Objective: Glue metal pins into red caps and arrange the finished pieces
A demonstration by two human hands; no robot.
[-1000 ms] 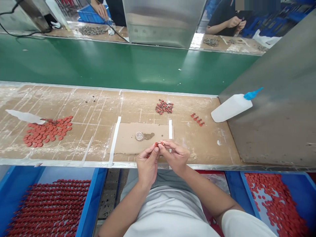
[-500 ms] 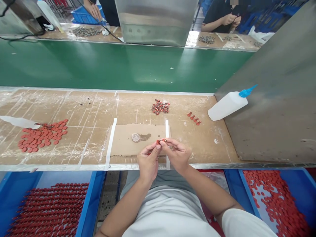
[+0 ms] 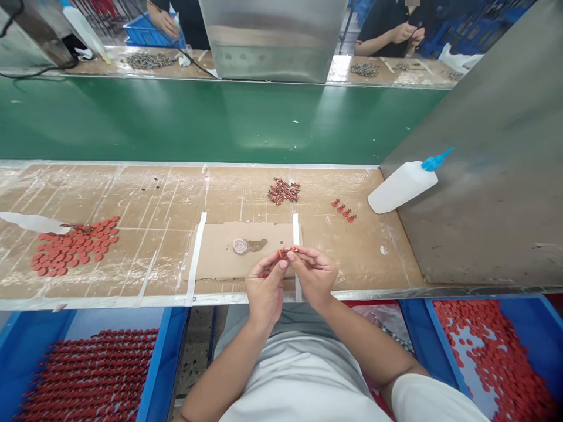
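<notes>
My left hand (image 3: 267,287) pinches a small red disc (image 3: 281,254) at its fingertips. Touching it from the right, my right hand (image 3: 315,275) grips a small red and dark metal piece (image 3: 292,250). Both hands meet over the right part of a taped cardboard sheet (image 3: 220,266), where a round dish (image 3: 240,246) sits beside a wet dark smear. Behind the hands is a pile of red and dark metal pieces (image 3: 284,191). Several joined red pieces (image 3: 343,210) form a diagonal row to its right. Red discs (image 3: 73,249) lie spread at the left.
A white bottle with a blue tip (image 3: 402,187) leans at a metal panel (image 3: 488,176) on the right. Another white bottle (image 3: 33,223) lies at the left. Blue bins (image 3: 165,357) (image 3: 448,346) stand below the table edge. Across the green belt (image 3: 176,120), other people work.
The view has shifted slightly. My hands remain together, with the disc and metal piece turned a little at the fingertips.
</notes>
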